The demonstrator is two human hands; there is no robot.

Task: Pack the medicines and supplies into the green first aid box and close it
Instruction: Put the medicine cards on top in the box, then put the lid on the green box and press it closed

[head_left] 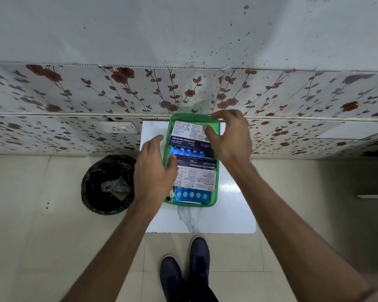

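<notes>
A green see-through first aid box (214,200) stands on a small white marble table (229,214). Inside lie a dark blue and white "Medicated Dressings" carton (198,173) and blue blister strips (191,195). The green lid (183,117) is tilted over the far half of the box, and a second dressings carton shows through it or is mirrored in it. My left hand (153,171) grips the lid's left edge with the thumb on it. My right hand (229,140) holds the lid's far right corner between thumb and fingers.
A bin lined with a black bag (108,184) stands on the floor left of the table. A floral-tiled wall with a white socket (120,127) rises just behind the table. My dark shoes (183,269) are on beige floor tiles at the table's near edge.
</notes>
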